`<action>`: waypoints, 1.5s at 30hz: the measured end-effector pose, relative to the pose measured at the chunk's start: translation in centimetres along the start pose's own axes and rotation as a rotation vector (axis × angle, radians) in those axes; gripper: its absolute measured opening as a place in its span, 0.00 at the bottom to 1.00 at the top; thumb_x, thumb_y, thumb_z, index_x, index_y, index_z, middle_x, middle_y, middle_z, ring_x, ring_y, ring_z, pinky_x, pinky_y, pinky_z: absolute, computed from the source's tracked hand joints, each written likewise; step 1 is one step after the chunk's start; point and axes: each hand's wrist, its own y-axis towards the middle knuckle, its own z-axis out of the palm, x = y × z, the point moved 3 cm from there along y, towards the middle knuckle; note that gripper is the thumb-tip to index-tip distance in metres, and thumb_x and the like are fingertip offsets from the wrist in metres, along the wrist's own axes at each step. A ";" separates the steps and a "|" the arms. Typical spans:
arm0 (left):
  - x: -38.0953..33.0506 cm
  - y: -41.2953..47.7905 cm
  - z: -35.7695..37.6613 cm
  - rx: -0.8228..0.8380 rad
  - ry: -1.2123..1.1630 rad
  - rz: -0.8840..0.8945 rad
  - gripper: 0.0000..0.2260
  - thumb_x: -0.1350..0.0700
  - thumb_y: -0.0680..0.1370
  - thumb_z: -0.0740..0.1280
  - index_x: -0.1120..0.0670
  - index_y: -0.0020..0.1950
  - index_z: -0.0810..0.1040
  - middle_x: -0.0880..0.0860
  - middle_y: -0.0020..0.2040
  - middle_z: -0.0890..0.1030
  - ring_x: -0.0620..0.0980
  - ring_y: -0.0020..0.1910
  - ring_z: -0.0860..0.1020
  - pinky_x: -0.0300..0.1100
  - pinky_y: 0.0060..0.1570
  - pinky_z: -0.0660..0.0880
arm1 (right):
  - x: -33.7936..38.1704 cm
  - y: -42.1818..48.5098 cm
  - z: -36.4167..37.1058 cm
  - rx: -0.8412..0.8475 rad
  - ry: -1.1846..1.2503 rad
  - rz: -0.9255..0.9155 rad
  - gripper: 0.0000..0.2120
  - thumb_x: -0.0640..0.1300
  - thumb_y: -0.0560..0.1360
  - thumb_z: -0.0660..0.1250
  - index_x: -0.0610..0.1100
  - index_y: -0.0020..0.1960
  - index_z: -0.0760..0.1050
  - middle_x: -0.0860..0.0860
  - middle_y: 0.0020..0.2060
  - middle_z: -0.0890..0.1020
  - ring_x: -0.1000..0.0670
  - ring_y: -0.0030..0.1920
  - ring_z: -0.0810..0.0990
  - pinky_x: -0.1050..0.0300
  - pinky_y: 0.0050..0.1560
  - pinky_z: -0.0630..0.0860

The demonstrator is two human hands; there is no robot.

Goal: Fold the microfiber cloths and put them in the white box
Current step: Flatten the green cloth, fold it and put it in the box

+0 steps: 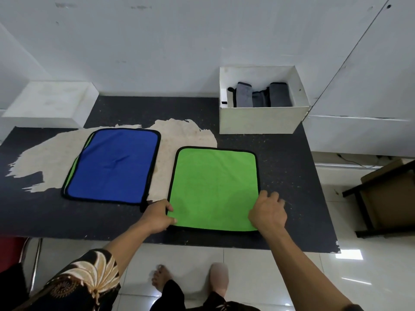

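Observation:
A green microfiber cloth (pixel 213 187) with black trim lies flat on the dark table (pixel 292 187), near its front edge. My left hand (pixel 158 215) pinches the cloth's near left corner. My right hand (pixel 268 213) grips the near right corner, fingers curled over the edge. To the left lies a blue cloth (pixel 114 166), spread flat with a green cloth edge showing beneath its left side. The white box (pixel 262 121) stands at the table's back right and holds several folded grey cloths (pixel 261 95).
A white block (pixel 51 102) sits at the back left against the wall. The tabletop has a large worn tan patch (pixel 45 158). A dark stand with a cardboard box (pixel 386 194) is on the floor at right. A chair (pixel 29 254) stands lower left.

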 end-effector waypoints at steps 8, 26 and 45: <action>0.7 0.4 0.4 -0.046 0.026 0.019 0.15 0.58 0.72 0.76 0.51 0.54 0.75 0.52 0.52 0.78 0.50 0.47 0.80 0.46 0.52 0.79 | 6.7 1.8 2.5 0.078 -0.102 -0.549 0.34 0.62 0.81 0.52 0.49 0.80 0.43 0.46 0.79 0.38 0.41 0.78 0.38 0.32 0.73 0.43; -6.0 6.1 1.6 -0.079 0.748 0.265 0.38 0.35 0.80 0.52 0.52 0.78 0.35 0.61 0.76 0.31 0.61 0.76 0.36 0.60 0.76 0.43 | 3.3 9.7 2.1 0.047 -0.127 -0.291 0.37 0.67 0.79 0.43 0.48 0.80 0.37 0.40 0.78 0.36 0.40 0.78 0.35 0.30 0.72 0.40; 0.1 -1.6 3.7 -0.256 0.864 0.762 0.29 0.68 0.59 0.75 0.56 0.59 0.78 0.53 0.51 0.78 0.52 0.45 0.77 0.46 0.41 0.79 | 1.0 -4.7 6.3 -0.287 -0.152 -0.673 0.16 0.34 0.66 0.57 0.44 0.50 0.75 0.46 0.42 0.74 0.44 0.40 0.71 0.48 0.40 0.72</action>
